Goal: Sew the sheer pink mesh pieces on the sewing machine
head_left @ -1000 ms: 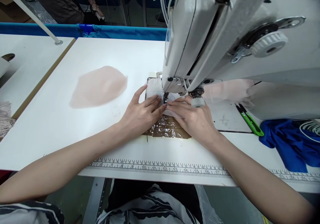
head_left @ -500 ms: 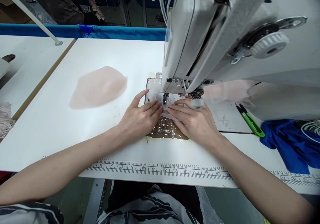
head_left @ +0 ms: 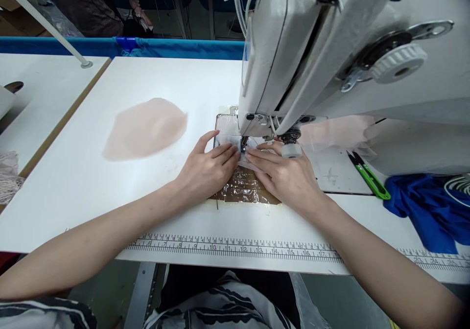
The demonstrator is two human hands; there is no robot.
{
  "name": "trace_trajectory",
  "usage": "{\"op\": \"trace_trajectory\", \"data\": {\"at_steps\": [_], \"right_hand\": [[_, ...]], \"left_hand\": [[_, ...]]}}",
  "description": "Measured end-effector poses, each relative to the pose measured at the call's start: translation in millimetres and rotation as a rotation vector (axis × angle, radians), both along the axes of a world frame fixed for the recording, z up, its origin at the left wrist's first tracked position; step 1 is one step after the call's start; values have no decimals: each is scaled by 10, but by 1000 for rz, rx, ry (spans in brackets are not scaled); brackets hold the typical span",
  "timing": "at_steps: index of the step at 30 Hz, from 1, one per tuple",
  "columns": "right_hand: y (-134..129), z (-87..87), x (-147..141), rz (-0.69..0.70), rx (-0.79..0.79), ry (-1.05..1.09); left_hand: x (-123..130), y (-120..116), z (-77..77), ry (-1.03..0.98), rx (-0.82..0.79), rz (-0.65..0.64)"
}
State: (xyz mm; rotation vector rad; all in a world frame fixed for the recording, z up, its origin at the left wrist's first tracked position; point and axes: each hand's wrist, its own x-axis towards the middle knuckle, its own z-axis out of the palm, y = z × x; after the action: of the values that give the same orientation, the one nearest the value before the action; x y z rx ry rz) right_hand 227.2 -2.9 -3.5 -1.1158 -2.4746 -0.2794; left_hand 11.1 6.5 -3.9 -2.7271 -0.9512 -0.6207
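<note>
My left hand (head_left: 210, 171) lies flat with the thumb spread, its fingertips just left of the presser foot (head_left: 244, 144) of a sewing machine (head_left: 262, 64). On the other side, my right hand (head_left: 290, 176) presses down with fingers stretched toward the same spot. Beneath both sets of fingertips is a small piece of thin, pale fabric (head_left: 248, 164), largely covered by the hands. Its front edge shows between them, over a brown taped patch (head_left: 244, 187) on the table. The needle's tip is too small to make out.
A sheer pink fabric piece (head_left: 147, 129) lies at left, and more pink fabric (head_left: 338, 132) sits behind the machine head. Green thread snips (head_left: 370, 176) and blue cloth (head_left: 429, 211) are at right. A printed ruler (head_left: 227, 246) runs along the front edge. Another person (head_left: 84, 6) is beyond.
The pale fabric's front edge has slid slightly away from me, under the presser foot. Both hands keep nearly the same place, and the view has shifted a little.
</note>
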Motion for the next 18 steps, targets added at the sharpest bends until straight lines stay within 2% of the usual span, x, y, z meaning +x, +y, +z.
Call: {"op": "trace_trajectory", "data": {"at_steps": [9,18], "right_hand": [[38,-13,-15,-22,-2,-3],[67,-52,-5,-45,55,-37]], "left_hand": [[4,50,-8,54,37,25],[10,97,-22,-1,5,7]]}}
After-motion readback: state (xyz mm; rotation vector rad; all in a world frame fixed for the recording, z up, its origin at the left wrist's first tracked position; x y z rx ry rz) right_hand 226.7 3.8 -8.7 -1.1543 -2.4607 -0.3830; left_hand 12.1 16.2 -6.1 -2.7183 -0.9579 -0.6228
